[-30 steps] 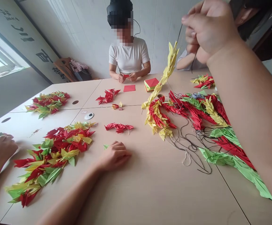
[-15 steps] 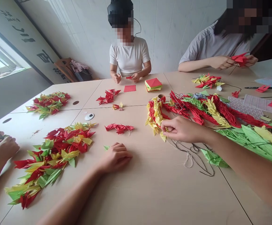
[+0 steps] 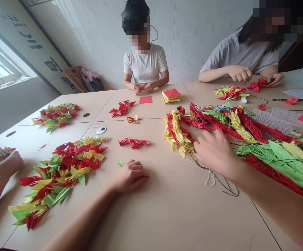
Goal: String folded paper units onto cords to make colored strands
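Observation:
My left hand [image 3: 131, 177] rests on the table with its fingers curled in; whatever may be under them is hidden. Just behind its knuckles shows the tip of a green folded paper piece [image 3: 120, 164]. My right hand [image 3: 214, 151] is bent down over the cords beside a strand of yellow and red paper cranes [image 3: 177, 132]. Its fingers are closed, and their tips are partly hidden. Black cord and white thread [image 3: 211, 178] trail out below this hand. A short red strand of folded cranes [image 3: 134, 143] lies beyond my left hand.
Long red and green crane strands [image 3: 284, 164] spread under my right forearm. Loose cranes [image 3: 70, 164] are heaped at left, with another pile [image 3: 58, 115] behind. Square paper [image 3: 171, 94] is stacked opposite. Two people sit across; another person's hands [image 3: 5, 164] are at the left edge.
My right hand has moved right and turned downward, off the yellow cranes toward the cords. My left hand stays put. Across the table at right, a person has lowered red cranes to the tabletop.

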`<state>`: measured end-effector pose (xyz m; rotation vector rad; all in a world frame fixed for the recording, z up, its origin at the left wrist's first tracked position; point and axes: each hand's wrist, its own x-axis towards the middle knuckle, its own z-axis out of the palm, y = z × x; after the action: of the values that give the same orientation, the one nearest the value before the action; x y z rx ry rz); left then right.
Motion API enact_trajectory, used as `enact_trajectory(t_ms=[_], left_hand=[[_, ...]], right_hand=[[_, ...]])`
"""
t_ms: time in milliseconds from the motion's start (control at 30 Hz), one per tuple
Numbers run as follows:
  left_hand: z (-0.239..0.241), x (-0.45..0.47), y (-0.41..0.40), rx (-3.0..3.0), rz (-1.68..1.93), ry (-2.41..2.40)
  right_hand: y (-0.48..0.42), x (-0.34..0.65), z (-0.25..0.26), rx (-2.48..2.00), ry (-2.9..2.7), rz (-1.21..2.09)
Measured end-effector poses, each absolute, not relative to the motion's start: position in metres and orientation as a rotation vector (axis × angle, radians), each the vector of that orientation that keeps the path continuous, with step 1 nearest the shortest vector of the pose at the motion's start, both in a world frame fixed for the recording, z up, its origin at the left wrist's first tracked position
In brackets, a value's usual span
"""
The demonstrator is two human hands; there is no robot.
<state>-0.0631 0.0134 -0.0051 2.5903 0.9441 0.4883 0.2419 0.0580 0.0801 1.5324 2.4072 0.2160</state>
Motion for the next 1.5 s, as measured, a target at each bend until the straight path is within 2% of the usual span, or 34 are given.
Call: enact_trajectory(t_ms=[67, 100, 233, 333, 500, 733, 1500], left_hand=[[-0.005, -0.063, 0.013, 2.598, 0.487, 0.940], [-0.005, -0.063, 0.013, 2.600, 0.495, 0.940], [-0.003, -0.063, 0.013, 2.615, 0.542, 0.954], [-0.001, -0.063, 0.012, 2.636, 0.546, 0.956], [0.000, -0.063, 0.011, 2.651, 0.534, 0.947], [-0.003, -0.061, 0.010, 2.622, 0.528, 0.911], [-0.001, -0.062, 0.009, 2.654, 0.492, 0.933]], right_hand=[[0.054, 0.228, 0.088, 1.635, 2.518, 0.397], [0.053, 0.219, 0.090, 1.602, 2.613, 0.369], [0.062, 0.181, 0.078, 1.358, 2.811, -0.108], [0.078, 0.151, 0.053, 1.378, 2.847, -0.333], [0.102, 0.112, 0.020, 1.505, 2.846, -0.303], [0.114, 0.091, 0.000, 1.588, 2.884, -0.183], [0.108, 0.137, 0.035, 1.807, 3.223, -0.697]])
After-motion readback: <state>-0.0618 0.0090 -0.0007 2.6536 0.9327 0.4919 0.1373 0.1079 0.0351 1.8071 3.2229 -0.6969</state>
